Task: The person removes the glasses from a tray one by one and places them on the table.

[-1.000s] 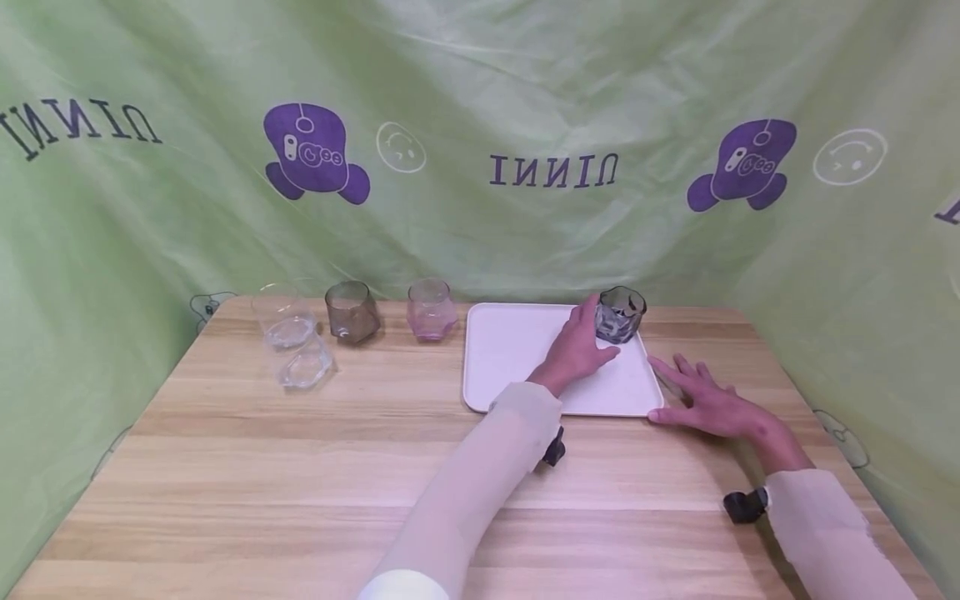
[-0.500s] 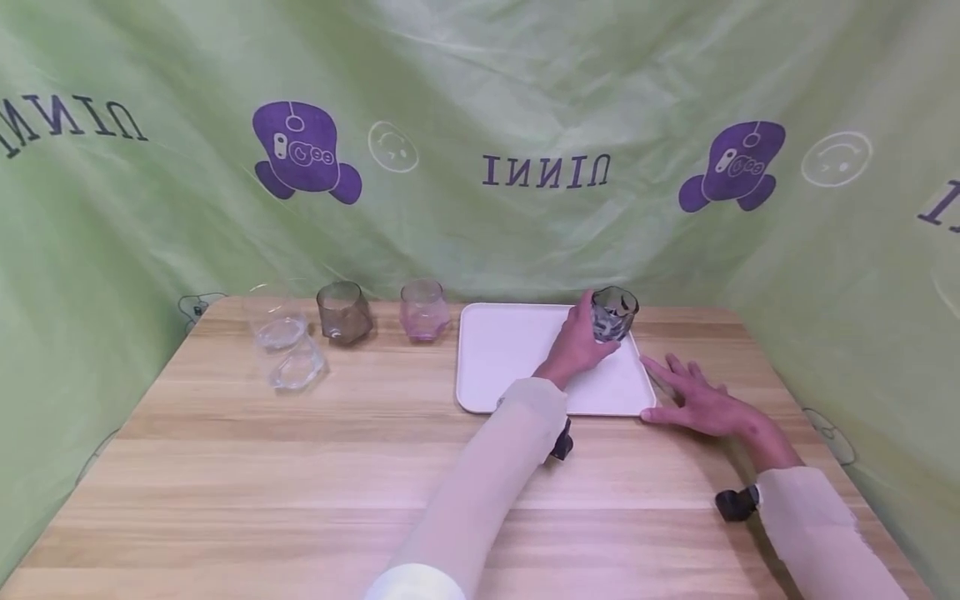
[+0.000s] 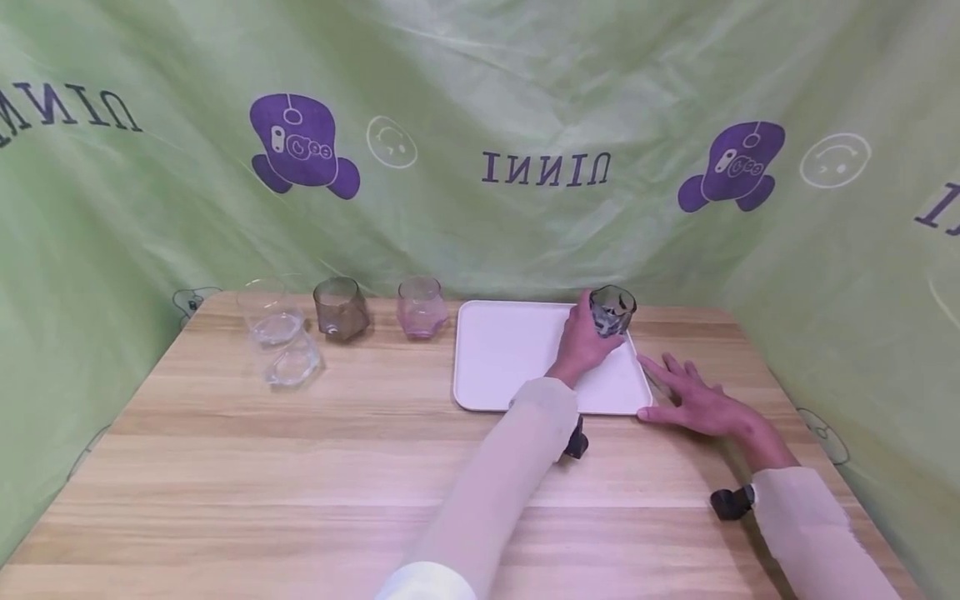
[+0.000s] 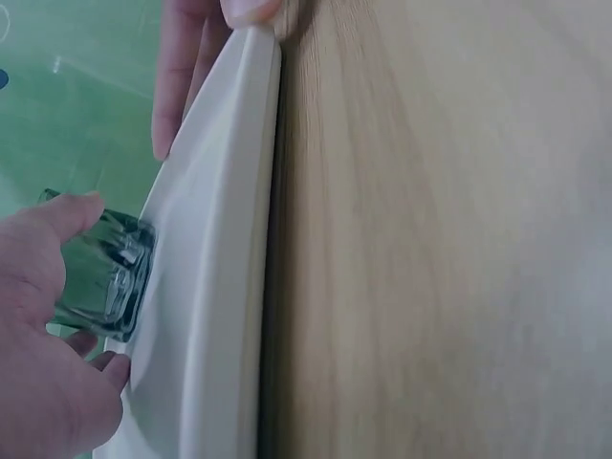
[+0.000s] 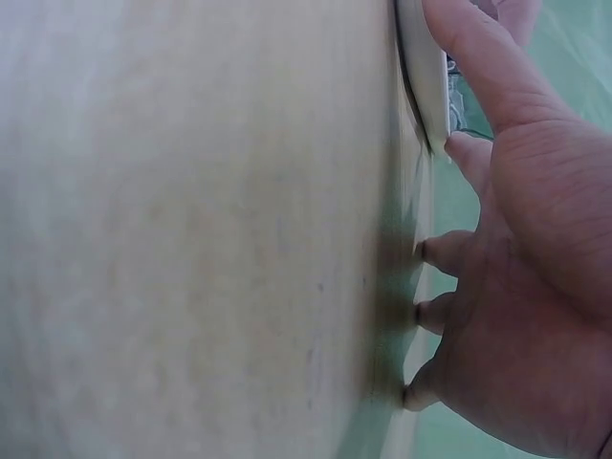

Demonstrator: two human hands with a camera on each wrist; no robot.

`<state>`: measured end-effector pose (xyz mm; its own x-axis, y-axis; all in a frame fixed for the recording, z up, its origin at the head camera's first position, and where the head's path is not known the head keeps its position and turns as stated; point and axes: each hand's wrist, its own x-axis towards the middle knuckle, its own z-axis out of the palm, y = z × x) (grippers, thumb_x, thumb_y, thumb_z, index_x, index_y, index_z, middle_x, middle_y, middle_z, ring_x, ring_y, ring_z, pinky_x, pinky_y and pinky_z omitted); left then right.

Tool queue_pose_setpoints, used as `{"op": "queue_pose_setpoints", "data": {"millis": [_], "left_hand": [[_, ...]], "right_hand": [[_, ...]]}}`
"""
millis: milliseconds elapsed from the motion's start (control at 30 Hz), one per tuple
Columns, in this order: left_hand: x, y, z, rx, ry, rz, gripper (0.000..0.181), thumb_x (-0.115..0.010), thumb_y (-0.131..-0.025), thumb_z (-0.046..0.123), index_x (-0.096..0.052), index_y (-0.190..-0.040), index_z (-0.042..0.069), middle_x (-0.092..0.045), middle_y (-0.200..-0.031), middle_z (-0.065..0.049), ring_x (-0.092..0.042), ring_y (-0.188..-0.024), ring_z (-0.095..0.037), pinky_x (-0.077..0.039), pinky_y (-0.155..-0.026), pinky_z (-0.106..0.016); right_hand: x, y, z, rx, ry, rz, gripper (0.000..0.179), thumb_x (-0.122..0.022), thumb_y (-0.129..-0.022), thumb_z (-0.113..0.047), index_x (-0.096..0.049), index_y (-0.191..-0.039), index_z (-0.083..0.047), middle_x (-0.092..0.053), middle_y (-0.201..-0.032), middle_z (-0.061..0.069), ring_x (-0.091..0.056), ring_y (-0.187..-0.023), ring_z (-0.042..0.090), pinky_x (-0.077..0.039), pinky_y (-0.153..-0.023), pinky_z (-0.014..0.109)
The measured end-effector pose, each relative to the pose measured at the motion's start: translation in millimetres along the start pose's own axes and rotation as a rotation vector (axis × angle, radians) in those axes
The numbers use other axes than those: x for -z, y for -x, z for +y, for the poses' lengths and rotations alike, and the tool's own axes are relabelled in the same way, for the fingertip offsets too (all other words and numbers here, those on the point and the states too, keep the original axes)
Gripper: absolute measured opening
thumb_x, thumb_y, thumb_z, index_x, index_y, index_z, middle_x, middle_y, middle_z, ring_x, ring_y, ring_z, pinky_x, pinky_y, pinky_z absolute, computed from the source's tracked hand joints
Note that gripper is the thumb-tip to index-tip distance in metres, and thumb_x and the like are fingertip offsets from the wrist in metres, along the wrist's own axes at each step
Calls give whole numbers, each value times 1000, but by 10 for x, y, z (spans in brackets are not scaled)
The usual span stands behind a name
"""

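My left hand (image 3: 583,346) holds a smoky grey glass (image 3: 612,311) near the back right corner of a white rectangular tray (image 3: 510,354). In the left wrist view, the thumb lies along one side of the glass (image 4: 113,273) and the fingers curl round the other. The base of the glass is right at the tray's surface, and it stands upright. At the tray's front right corner is my right hand (image 3: 693,400), fingers spread and thumb at the rim. The right wrist view shows the other fingertips (image 5: 421,316) down on the wooden tabletop beside the tray.
Left of the tray stand a pink-tinted glass (image 3: 422,310), a brownish glass (image 3: 341,310) and two clear glasses, one (image 3: 273,321) behind the other (image 3: 294,362). A green printed curtain (image 3: 547,233) hangs along the table's back and sides.
My left thumb has drawn in against the smoky glass, and the left wrist has swung a little right. The right hand keeps its place at the tray corner. The head view has shifted slightly.
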<state>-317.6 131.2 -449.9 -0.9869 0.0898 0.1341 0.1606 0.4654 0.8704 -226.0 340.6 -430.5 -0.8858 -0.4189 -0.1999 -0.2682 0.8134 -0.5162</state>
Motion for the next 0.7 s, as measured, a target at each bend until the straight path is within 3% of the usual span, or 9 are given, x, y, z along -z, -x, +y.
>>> {"op": "queue_pose_setpoints", "data": {"millis": [167, 500, 700], "left_hand": [[-41, 3, 13, 25, 14, 32, 90, -89, -82, 21, -34, -154, 15, -55, -141, -13, -58, -124, -28, -48, -104, -36], [-38, -24, -23, 29, -7, 15, 84, -85, -87, 23, -33, -152, 14, -56, -142, -13, -59, -122, -27, -50, -102, -35], [-16, -32, -49, -19, -46, 9, 85, -87, -85, 24, -36, -152, 13, -54, -142, -11, -60, -120, -27, -51, -100, -35]], "right_hand": [[-17, 0, 11, -9, 1, -2, 92, -68, -96, -47, -16, -166, -19, 3, -162, 39, 10, -141, 68, 6, -91, 92], [-15, -8, -11, -10, 7, -1, 92, -68, -96, -49, -16, -166, -18, 2, -162, 38, 9, -142, 67, 5, -92, 92], [-4, -11, 3, -8, 10, 0, 92, -68, -97, -48, -16, -166, -18, 2, -162, 39, 9, -141, 68, 5, -91, 92]]}}
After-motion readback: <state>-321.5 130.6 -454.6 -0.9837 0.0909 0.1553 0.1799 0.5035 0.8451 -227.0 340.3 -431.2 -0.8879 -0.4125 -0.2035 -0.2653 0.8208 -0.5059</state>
